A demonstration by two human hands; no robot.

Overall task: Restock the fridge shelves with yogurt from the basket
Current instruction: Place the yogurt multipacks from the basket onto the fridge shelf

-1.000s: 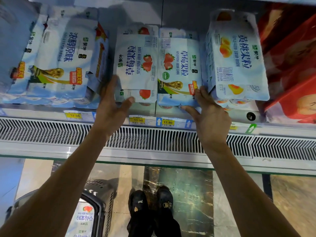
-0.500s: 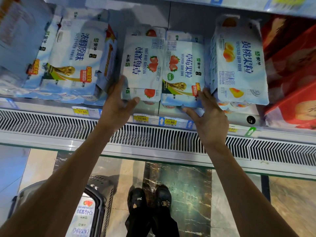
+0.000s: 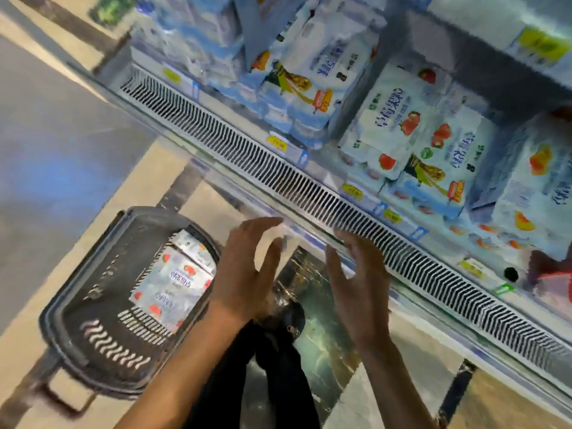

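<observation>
- Now you are holding your left hand (image 3: 244, 274) and right hand (image 3: 360, 283) spread and empty, palms facing each other.
- Just left of them, strawberry yogurt (image 3: 173, 283) is lying in the dark basket (image 3: 93, 345).
- Beyond your fingertips, the vent grille (image 3: 278, 171) is fronting the stocked fridge shelf (image 3: 365, 193).

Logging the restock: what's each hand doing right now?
Left hand: open, fingers spread, holding nothing, just right of the basket.
Right hand: open, empty, in front of the fridge vent.
</observation>
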